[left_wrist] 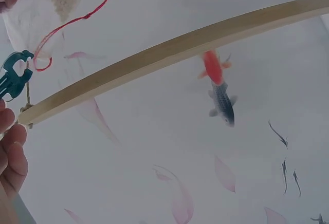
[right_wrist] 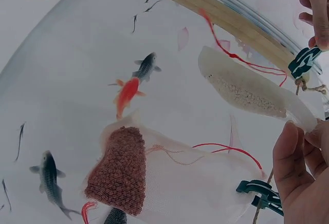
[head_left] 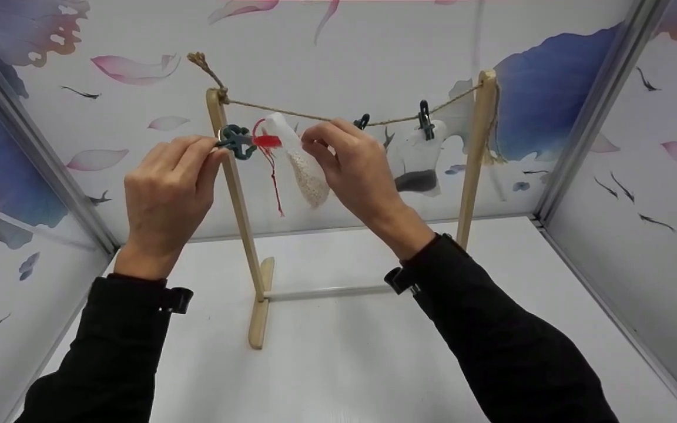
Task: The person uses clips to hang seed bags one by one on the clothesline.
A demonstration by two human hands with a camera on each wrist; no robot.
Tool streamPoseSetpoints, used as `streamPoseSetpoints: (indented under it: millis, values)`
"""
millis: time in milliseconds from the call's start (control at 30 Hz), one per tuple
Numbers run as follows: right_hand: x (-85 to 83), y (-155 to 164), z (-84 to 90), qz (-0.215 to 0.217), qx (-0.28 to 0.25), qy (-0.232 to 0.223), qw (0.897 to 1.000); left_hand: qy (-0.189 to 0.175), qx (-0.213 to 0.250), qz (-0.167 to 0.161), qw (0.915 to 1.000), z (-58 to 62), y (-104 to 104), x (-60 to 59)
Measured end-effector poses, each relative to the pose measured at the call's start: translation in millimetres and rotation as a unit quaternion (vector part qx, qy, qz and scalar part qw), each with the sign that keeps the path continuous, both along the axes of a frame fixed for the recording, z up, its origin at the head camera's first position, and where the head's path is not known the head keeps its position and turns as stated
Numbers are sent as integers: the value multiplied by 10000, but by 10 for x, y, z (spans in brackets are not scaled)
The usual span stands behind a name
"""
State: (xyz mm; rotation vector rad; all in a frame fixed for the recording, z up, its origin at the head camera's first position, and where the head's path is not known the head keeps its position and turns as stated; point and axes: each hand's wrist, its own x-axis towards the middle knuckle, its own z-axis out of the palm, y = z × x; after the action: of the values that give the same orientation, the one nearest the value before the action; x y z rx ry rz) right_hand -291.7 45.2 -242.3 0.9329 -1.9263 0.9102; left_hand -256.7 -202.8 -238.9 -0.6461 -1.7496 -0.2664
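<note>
By its handle end, my left hand (head_left: 168, 182) pinches a dark green clip (head_left: 237, 143), close to the left wooden post. In the left wrist view this clip (left_wrist: 16, 75) faces the rope with its jaws apart. My right hand (head_left: 359, 167) pinches the gathered top of a white mesh bag (right_wrist: 247, 90) of pale grains between thumb and fingers. The bag hangs slanted just below the rope (head_left: 282, 110), a red drawstring (head_left: 275, 182) dangling from it. Behind the right hand, in the right wrist view, another green clip (right_wrist: 259, 193) holds a mesh bag of reddish-brown grains (right_wrist: 118, 170) on the rope.
A wooden stand carries the rope between its left post (head_left: 238, 205) and right post (head_left: 478, 158). On the rope's right part, a dark clip (head_left: 426, 120) holds a bag with dark contents (head_left: 418, 170). A white rod (head_left: 327, 292) runs low across the stand, above the white table (head_left: 327, 364). Patterned panels surround it.
</note>
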Motion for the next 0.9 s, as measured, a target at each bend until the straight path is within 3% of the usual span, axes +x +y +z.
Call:
streamPoseSetpoints:
  millis: [233, 467, 900]
  values:
    - [15, -6, 15, 34, 91, -90, 9999, 237, -376, 361, 9984, 7, -53, -18]
    - [13, -1, 38, 103, 76, -54, 9999, 433, -625, 495, 9959, -8, -113, -40]
    - [4, -30, 59, 147, 212, -46, 9997, 594, -578, 286, 9961, 58, -21, -91]
